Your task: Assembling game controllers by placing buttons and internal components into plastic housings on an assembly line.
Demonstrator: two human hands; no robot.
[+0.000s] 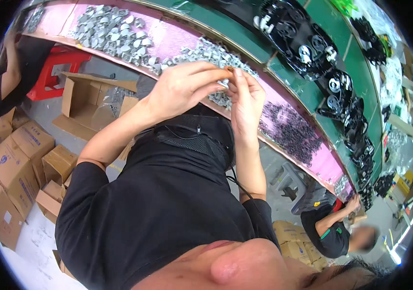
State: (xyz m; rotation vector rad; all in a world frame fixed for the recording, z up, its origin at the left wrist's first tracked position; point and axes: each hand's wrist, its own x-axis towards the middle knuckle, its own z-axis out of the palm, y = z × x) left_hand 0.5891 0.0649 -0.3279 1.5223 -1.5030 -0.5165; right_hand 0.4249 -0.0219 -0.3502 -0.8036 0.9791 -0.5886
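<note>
My left hand (pixel 180 92) and my right hand (pixel 246 104) meet over the near edge of the bench, fingertips pinched together. Between them shows a small silvery part (pixel 223 83), mostly hidden by the fingers; its exact kind is not clear. Both hands are closed around this spot. Just beyond them, a heap of small grey parts (pixel 201 52) lies on the pink bench surface (pixel 165 31). To the right of my right hand spreads a pile of tiny dark parts (pixel 291 133) on the same surface.
More grey pieces (pixel 112 34) lie at the far left. Black plastic assemblies (pixel 298 36) line the green belt (pixel 245 29) beyond the bench. Cardboard boxes (pixel 15 159) and a red stool (pixel 59 72) stand at left. One co-worker (pixel 332 227) sits at right, another (pixel 10 77) at left.
</note>
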